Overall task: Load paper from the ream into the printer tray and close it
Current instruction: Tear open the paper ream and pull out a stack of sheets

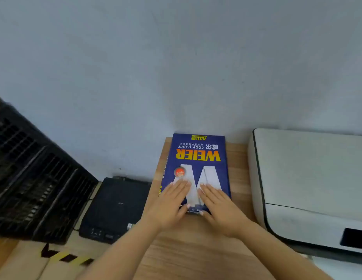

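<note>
A blue ream of copy paper [198,158] with yellow lettering lies flat on the wooden table [196,249], its far end against the wall. My left hand [170,205] and my right hand [220,209] both rest flat on its near end, fingers stretched forward, thumbs at the near edge where the wrapper looks torn. Neither hand is closed around anything. The white printer [309,182] stands to the right of the ream, its lid shut; its tray is not visible.
A black flatbed scanner [115,207] sits lower down to the left of the table. A black slotted crate [34,178] stands further left. Yellow-black hazard tape [67,257] marks a cardboard surface at lower left. A grey wall rises behind.
</note>
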{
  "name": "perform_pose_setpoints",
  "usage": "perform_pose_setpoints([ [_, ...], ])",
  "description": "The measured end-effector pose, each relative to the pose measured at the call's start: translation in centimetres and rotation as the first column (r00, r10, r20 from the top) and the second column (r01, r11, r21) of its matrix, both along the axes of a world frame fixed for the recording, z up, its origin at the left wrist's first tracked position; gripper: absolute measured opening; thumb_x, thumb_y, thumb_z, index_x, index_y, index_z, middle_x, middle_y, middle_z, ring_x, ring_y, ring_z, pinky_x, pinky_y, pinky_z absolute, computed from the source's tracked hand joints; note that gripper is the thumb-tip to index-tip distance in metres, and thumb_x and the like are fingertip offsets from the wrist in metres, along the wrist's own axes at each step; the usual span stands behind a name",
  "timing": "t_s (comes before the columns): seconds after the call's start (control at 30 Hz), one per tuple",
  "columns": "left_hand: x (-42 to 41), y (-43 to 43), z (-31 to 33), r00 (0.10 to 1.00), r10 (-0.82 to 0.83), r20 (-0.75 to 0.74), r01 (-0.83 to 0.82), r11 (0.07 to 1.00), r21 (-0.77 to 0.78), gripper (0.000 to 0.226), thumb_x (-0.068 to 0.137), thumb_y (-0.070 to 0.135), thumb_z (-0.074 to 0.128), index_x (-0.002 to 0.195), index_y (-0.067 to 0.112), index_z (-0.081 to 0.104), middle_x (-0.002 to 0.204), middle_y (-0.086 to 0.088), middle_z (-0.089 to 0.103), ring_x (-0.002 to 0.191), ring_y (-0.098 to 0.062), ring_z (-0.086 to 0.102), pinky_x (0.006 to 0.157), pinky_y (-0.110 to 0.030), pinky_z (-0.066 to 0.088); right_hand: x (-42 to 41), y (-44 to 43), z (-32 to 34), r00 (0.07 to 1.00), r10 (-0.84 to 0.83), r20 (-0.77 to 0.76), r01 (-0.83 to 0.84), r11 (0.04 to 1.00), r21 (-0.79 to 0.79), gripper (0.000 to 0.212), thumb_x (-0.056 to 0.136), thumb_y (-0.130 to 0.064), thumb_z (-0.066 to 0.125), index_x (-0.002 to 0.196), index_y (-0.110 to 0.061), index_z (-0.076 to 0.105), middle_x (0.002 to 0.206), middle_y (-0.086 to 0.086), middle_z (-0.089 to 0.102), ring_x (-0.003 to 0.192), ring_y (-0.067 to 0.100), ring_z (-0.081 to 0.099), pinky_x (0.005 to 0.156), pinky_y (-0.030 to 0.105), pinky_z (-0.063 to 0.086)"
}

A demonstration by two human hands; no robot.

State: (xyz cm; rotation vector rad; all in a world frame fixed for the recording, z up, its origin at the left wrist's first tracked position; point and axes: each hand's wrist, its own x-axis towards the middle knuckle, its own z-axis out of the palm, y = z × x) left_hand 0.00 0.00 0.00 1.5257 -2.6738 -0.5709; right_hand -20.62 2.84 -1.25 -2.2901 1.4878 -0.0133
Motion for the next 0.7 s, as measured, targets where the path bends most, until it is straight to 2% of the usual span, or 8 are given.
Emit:
perform_pose_setpoints([
  [0.07, -0.5, -1.0, -2.6, 0.994, -0.102, 0.029, 0.104, 0.994, -0.042, 0.057, 0.098, 0.046, 0.022, 0.147, 0.017, 0.017, 0.156, 0.002, 0.019, 0.141, -0.006, 0.004, 0.118, -0.032, 0.007, 0.7, -0.6, -2.2, 0.999, -0.024, 0.044, 0.024, 1.0, -0.007, 0.064, 0.095, -0.053, 0.02, 0.144, -0.023, -0.008, 0.15, -0.01, -0.014, 0.14, 0.006, -0.015, 0.119, 0.029, -0.008],
  [0.13, -0.4, -1.3, -4.4, 0.989, -0.14, 0.05, 0.14, 0.99, 0.003, 0.06, 0.097, 0.05, 0.014, 0.144, 0.015, 0.027, 0.15, 0.0, 0.036, 0.138, -0.006, 0.016, 0.115, -0.031, 0.02, 1.0, -0.7, -3.8, 0.998, -0.054, 0.035, 0.055, 0.998, -0.034, 0.061, 0.096, -0.051, 0.022, 0.143, -0.024, -0.007, 0.153, -0.008, -0.009, 0.143, 0.007, -0.011, 0.117, 0.025, -0.014],
  [0.17, -0.2, -1.4, -5.2, 0.987, -0.157, 0.037, 0.155, 0.987, 0.041, 0.062, 0.096, 0.052, 0.013, 0.144, 0.016, 0.027, 0.15, 0.0, 0.036, 0.138, -0.006, 0.017, 0.115, -0.031, 0.02, 1.0, -0.7, -4.4, 0.997, -0.066, 0.046, 0.069, 0.996, -0.052, 0.06, 0.096, -0.052, 0.019, 0.144, -0.024, -0.005, 0.154, -0.008, -0.006, 0.144, 0.008, -0.007, 0.116, 0.023, -0.015],
  [0.3, 1.0, -3.1, -6.0, 0.967, -0.247, -0.066, 0.247, 0.969, -0.009, 0.057, 0.096, 0.048, 0.014, 0.147, 0.024, 0.017, 0.155, 0.009, 0.014, 0.142, -0.001, 0.005, 0.118, -0.028, 0.006, 1.1, -0.8, -4.6, 0.979, -0.139, 0.146, 0.143, 0.989, -0.018, 0.068, 0.088, -0.056, 0.002, 0.147, -0.023, 0.006, 0.152, -0.014, -0.003, 0.142, 0.001, -0.005, 0.115, 0.019, -0.01],
  [0.4, 1.6, -5.0, -6.0, 0.966, -0.251, -0.062, 0.251, 0.968, -0.009, 0.054, 0.098, 0.041, 0.025, 0.148, 0.028, 0.01, 0.156, 0.012, 0.003, 0.143, -0.001, -0.006, 0.119, -0.03, 0.0, 1.8, -1.0, -4.6, 0.949, -0.224, 0.22, 0.235, 0.972, -0.026, 0.059, 0.093, -0.048, 0.018, 0.146, -0.022, 0.026, 0.154, -0.01, 0.015, 0.142, 0.001, 0.007, 0.115, 0.022, 0.003],
  [0.53, 1.6, -6.1, -6.6, 0.972, -0.234, -0.011, 0.232, 0.97, -0.076, 0.06, 0.095, 0.045, 0.033, 0.148, 0.033, 0.007, 0.158, 0.01, 0.0, 0.144, -0.008, -0.011, 0.117, -0.037, -0.005, 3.1, -1.3, -5.0, 0.865, -0.377, 0.33, 0.424, 0.902, -0.083, 0.041, 0.093, -0.032, 0.048, 0.131, -0.018, 0.054, 0.143, -0.001, 0.048, 0.134, 0.011, 0.038, 0.111, 0.028, 0.026],
  [0.63, 1.5, -5.9, -7.1, 0.981, -0.193, -0.035, 0.187, 0.975, -0.119, 0.06, 0.093, 0.047, 0.035, 0.147, 0.035, 0.011, 0.158, 0.008, 0.005, 0.144, -0.009, -0.008, 0.117, -0.039, -0.003, 4.1, -1.6, -5.4, 0.788, -0.477, 0.389, 0.562, 0.816, -0.138, 0.033, 0.085, -0.024, 0.067, 0.117, -0.016, 0.066, 0.129, 0.001, 0.06, 0.121, 0.013, 0.05, 0.104, 0.03, 0.04],
  [0.7, 1.5, -5.8, -7.4, 0.98, -0.192, -0.047, 0.184, 0.973, -0.139, 0.06, 0.092, 0.047, 0.036, 0.147, 0.034, 0.013, 0.158, 0.007, 0.007, 0.145, -0.009, -0.005, 0.117, -0.039, -0.001, 4.4, -1.6, -5.7, 0.735, -0.519, 0.437, 0.622, 0.772, -0.128, 0.03, 0.082, -0.024, 0.07, 0.112, -0.018, 0.068, 0.123, -0.002, 0.062, 0.115, 0.009, 0.05, 0.1, 0.025, 0.041],
])
